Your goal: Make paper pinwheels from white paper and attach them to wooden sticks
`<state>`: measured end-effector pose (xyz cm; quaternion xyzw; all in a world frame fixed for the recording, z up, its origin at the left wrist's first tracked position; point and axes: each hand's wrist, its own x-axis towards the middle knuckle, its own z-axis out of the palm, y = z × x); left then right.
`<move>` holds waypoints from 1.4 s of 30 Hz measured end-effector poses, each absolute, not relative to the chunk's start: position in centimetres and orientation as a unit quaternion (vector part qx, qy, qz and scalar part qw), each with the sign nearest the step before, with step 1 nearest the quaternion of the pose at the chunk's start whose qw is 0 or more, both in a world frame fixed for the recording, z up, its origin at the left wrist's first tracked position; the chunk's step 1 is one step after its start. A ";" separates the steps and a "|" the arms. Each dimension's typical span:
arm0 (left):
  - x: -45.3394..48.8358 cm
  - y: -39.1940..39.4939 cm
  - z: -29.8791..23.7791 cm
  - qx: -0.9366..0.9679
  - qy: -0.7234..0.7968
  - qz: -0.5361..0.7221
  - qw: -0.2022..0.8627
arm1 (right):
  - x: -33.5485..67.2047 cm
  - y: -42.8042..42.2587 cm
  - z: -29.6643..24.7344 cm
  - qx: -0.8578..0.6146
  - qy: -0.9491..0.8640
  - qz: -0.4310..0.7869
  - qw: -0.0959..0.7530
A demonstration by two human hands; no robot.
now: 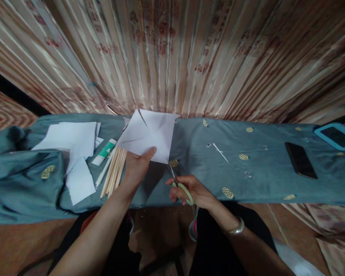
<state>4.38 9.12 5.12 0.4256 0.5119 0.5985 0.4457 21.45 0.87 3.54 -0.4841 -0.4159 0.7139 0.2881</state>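
A square sheet of white paper is gripped by my left hand, with the thumb on top near its lower edge. One slit runs into the sheet from its upper left corner, and another dark line shows at its left side. In my right hand is a pair of scissors with pale green handles, the fingers through the loops. Their blade tips point up at the paper's lower right corner, touching or very close to it. Wooden sticks lie beneath and left of my left wrist.
Left of the sticks are a white pen-like stick, a green-and-white glue stick and white paper sheets. Thin paper strips lie right of centre. Farther right are a black phone and a blue-framed tablet. Curtains hang behind.
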 end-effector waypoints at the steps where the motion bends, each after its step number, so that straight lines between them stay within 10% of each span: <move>1: 4.5 9.1 4.9 0.431 0.509 0.597 0.445 | 21.3 0.9 3.5 -0.481 -0.417 0.717 0.285; 42: 5.2 8.2 4.8 0.435 0.521 0.567 0.466 | 21.3 1.5 4.5 -0.519 -0.408 0.695 0.285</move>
